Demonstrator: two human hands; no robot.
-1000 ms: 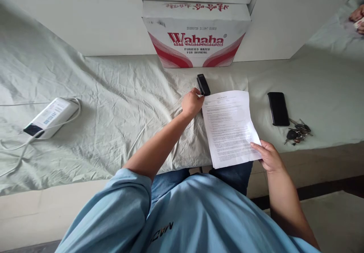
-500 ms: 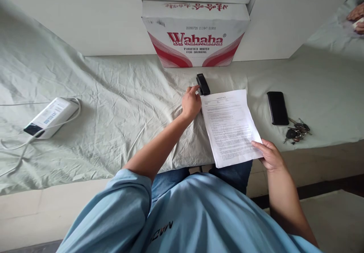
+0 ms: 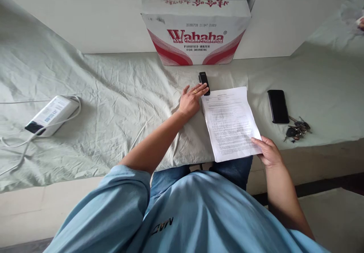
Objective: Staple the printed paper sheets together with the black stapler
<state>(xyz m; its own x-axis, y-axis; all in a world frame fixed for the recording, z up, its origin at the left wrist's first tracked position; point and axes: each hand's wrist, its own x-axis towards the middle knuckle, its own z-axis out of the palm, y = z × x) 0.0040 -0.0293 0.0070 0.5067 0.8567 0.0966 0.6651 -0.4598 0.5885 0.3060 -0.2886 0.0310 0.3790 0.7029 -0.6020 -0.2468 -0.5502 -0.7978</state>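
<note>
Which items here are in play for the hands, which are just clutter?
In play:
- stapler, left hand fingers open on it
- paper sheets, right hand holding the lower corner

Lying about:
- Wahaha box
- phone
- keys
- white power unit with cable

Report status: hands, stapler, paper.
Left hand open, fingers on stapler. Right hand pinching paper corner. Nothing in the way.

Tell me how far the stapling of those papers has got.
Done: the papers lie with their top corner at the black stapler. In hand: the left hand rests open, fingers on the stapler; the right hand holds the lower corner. Left: no staple can be made out, so pressing may remain.
</note>
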